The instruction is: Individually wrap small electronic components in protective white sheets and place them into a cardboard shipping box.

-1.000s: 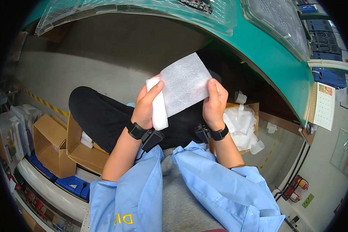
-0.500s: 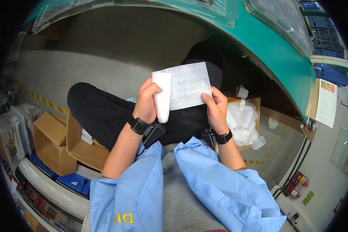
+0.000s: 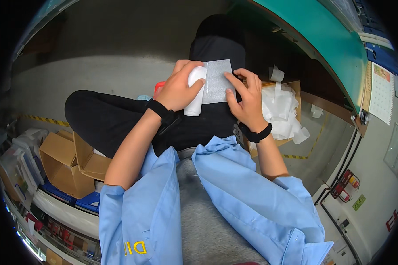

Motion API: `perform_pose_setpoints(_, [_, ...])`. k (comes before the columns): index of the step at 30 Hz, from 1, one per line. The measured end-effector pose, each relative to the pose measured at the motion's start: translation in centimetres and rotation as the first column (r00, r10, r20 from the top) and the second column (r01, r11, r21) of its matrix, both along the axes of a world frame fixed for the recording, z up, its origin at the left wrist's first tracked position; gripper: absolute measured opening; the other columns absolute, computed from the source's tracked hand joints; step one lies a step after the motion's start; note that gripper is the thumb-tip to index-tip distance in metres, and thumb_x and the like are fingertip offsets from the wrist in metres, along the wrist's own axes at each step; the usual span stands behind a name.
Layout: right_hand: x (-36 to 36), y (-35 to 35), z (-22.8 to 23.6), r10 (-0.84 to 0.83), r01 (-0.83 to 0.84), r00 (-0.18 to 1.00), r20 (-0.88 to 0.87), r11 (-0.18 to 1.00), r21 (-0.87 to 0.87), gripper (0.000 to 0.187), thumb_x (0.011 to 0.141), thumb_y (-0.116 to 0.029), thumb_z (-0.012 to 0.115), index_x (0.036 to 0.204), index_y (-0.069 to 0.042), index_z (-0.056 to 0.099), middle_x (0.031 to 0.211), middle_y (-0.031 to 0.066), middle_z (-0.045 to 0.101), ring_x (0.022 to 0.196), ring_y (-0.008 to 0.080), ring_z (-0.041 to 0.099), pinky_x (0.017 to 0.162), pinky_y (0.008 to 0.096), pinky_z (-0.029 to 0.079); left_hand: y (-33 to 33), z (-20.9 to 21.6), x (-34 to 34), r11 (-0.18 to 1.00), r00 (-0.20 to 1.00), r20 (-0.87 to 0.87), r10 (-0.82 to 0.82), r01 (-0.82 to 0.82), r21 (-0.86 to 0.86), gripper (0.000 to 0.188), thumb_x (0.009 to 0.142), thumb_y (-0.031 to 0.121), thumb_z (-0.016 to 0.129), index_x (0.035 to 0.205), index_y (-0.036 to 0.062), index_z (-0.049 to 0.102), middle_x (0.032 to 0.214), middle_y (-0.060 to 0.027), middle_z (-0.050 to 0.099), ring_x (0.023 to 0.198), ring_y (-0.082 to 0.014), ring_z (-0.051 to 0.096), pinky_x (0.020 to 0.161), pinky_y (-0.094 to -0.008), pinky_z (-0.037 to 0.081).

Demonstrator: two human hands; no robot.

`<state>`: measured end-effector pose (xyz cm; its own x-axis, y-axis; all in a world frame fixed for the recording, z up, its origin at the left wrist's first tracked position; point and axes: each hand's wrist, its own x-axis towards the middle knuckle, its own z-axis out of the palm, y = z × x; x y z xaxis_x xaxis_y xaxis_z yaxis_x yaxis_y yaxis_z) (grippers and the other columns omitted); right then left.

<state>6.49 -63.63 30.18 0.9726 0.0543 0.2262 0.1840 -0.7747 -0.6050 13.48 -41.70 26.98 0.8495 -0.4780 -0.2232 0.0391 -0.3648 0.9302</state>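
A white roll (image 3: 196, 95) of thin, foam-like sheet rests over my lap, on the black trousers (image 3: 115, 117). My left hand (image 3: 177, 88) is wrapped round it, thumb on the near face. From the roll a translucent flap (image 3: 217, 84) stretches to the right, lying along my thigh. Over the flap's right edge is my right hand (image 3: 251, 101), its fingers spread and bent; the index fingertip and thumb are at the sheet, not visibly pinching it. Part of a red object (image 3: 158, 87) shows behind my left hand.
Right of my leg, a cardboard box (image 3: 297, 90) holds crumpled white strips (image 3: 279, 110). Cardboard boxes (image 3: 68, 170) and clear plastic bins (image 3: 24, 154) stand at left. The green table edge (image 3: 314, 37) curves above right; a wall calendar (image 3: 379, 95) hangs beyond it.
Both hands and the roll have moved away from my body and lower onto the thigh. My right hand has let go of the flap's edge and spread its fingers. A red object has come into view.
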Motion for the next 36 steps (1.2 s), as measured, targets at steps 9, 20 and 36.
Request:
perform_pose_setpoints(9, [1.6,-2.7,0.2,0.065,-0.071,0.979,-0.192,0.997,-0.023,0.030,0.080,-0.012,0.073,0.110,-0.011,0.074,0.114,0.0090,0.057,0.105,0.0253,0.055,0.098,0.0376,0.038,-1.8,-0.8,0.4,0.981,0.877,0.440,-0.194,0.170,0.093,0.044,0.091,0.006,0.057,0.133,0.0136,0.062,0.152,-0.0130,0.042,0.142,-0.0357,0.037,0.115,-0.0473,0.035])
perform_pose_setpoints(20, [2.7,-2.5,0.0,0.037,-0.043,0.969,-0.244,0.999,-0.019,0.015,0.080,-0.014,0.073,0.094,-0.009,0.072,0.105,0.0056,0.056,0.104,0.0233,0.056,0.098,0.0375,0.034,-2.7,-0.7,0.3,0.959,0.827,0.486,-0.281,0.218,0.183,0.046,0.086,0.004,0.055,0.127,0.0193,0.069,0.151,-0.0117,0.045,0.141,-0.0335,0.037,0.112,-0.0468,0.035])
perform_pose_setpoints(36, [3.1,-5.2,-1.8,0.360,-0.165,0.901,-0.241,0.799,0.578,0.008,0.082,-0.006,0.067,0.090,-0.006,0.064,0.105,0.0060,0.054,0.097,0.0169,0.052,0.088,0.0309,0.040,-2.7,-1.0,0.4,0.965,0.854,0.453,-0.257,0.202,0.166,0.045,0.087,0.008,0.055,0.126,0.0234,0.071,0.150,-0.0114,0.046,0.141,-0.0335,0.038,0.113,-0.0467,0.035])
